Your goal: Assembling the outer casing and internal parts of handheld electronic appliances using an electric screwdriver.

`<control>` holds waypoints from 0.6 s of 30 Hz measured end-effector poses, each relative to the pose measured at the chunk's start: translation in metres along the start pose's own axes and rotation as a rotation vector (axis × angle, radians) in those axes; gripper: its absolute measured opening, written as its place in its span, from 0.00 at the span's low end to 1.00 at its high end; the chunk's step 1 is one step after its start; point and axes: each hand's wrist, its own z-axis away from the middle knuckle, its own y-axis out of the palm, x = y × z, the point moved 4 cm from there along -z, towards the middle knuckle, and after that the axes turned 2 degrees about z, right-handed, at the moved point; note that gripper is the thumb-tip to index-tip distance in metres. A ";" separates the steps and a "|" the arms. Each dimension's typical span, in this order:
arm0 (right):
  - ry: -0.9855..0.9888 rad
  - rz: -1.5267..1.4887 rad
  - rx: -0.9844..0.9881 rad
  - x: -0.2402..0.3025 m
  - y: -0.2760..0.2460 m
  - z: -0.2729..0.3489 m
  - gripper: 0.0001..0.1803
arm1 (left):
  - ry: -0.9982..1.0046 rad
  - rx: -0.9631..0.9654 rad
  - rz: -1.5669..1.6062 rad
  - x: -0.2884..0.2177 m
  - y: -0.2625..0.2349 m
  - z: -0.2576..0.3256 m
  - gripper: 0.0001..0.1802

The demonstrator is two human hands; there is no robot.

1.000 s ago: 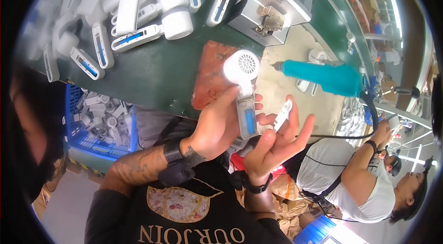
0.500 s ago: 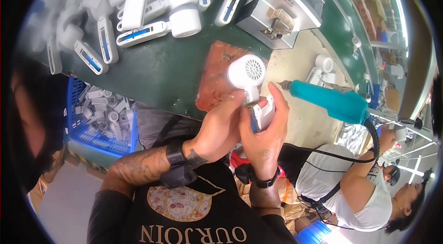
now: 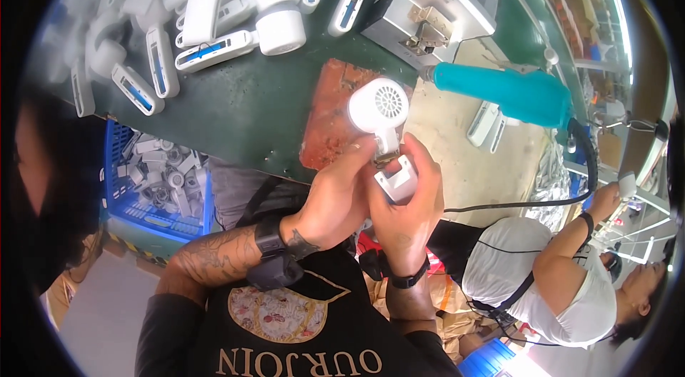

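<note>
A white handheld fan, with a round head and a slotted grille, stands out beyond my hands over a reddish-brown board. My left hand is closed around its neck and handle side, fingers partly hidden. With thumb and fingers, my right hand grips a white handle shell just below the neck. Small metallic parts show at the joint between head and shell. Beyond my right hand hangs a teal electric screwdriver, touched by neither hand.
Many white fans, some with blue strips inside open handles, crowd the far left of the green table. A silver-grey machine stands at the back. A blue crate of white parts is at left. A co-worker sits at right.
The teal screwdriver has swung up and away from my hands. The white shell has turned in my right hand, so its open end now shows. The co-worker has shifted slightly.
</note>
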 end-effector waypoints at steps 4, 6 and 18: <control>0.002 -0.002 -0.025 -0.003 0.001 0.004 0.37 | -0.027 0.007 0.006 0.000 -0.002 0.001 0.22; -0.001 -0.004 -0.025 -0.003 0.000 0.005 0.38 | -0.031 0.033 0.009 0.001 -0.004 0.001 0.21; 0.002 -0.045 -0.031 0.004 -0.002 0.004 0.33 | -0.016 0.038 0.008 0.001 -0.005 0.001 0.23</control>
